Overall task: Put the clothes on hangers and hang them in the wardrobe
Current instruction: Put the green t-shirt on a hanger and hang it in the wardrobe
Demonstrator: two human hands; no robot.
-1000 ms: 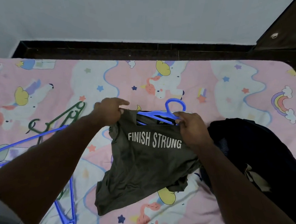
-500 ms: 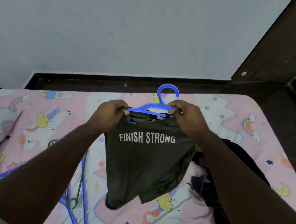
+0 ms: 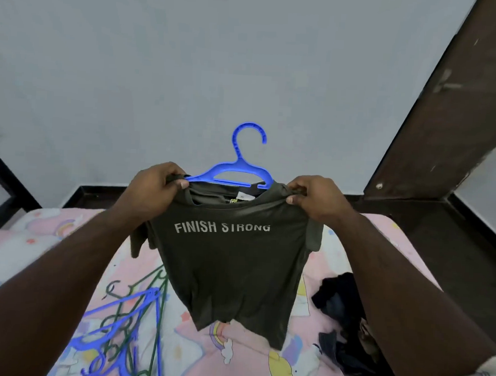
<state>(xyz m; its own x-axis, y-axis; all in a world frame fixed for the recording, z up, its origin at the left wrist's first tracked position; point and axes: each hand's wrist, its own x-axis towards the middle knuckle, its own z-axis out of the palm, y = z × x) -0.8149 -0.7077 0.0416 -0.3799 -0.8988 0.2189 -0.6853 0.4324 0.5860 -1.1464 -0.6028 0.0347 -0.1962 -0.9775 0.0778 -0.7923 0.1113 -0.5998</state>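
An olive green T-shirt (image 3: 234,267) printed "FINISH STRONG" hangs in the air above the bed, with a blue plastic hanger (image 3: 236,170) inside its neck and the hook sticking up. My left hand (image 3: 158,186) pinches the shirt's left shoulder together with the hanger's left end. My right hand (image 3: 315,197) pinches the right shoulder of the shirt. The hanger's arms are mostly hidden inside the fabric.
The bed (image 3: 49,235) with a pink unicorn sheet lies below. Several spare blue and green hangers (image 3: 130,322) lie on it at lower left. A pile of dark clothes (image 3: 340,313) sits at lower right. A dark wooden panel (image 3: 448,118) rises at the right.
Both hands have lifted the shirt and hanger off the bed and spread the shoulders apart. The view has tilted upward toward the wall.
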